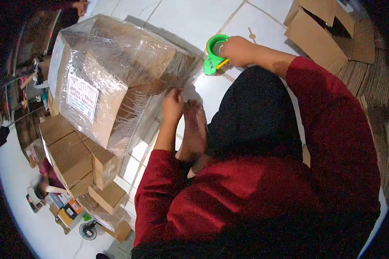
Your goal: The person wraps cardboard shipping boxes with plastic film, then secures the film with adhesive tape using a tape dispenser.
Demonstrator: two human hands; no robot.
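My right hand (240,51) grips a green tape dispenser (210,64) with a yellow strip along one edge, just beyond the far corner of a large carton. That carton (134,56) is wrapped in clear, shiny film and bears a white label (83,97) with red print. At the carton's near lower edge is my left hand (173,105), its fingers curled together close to the film. Whatever sits between those fingers, if anything, is hidden.
Open brown cartons (75,157) stand to the left, and another open carton (320,36) lies at upper right beside stacked flat cardboard (378,103). A small fan (87,231) and another person (45,183) are at far left. White tiles (181,19) cover the floor.
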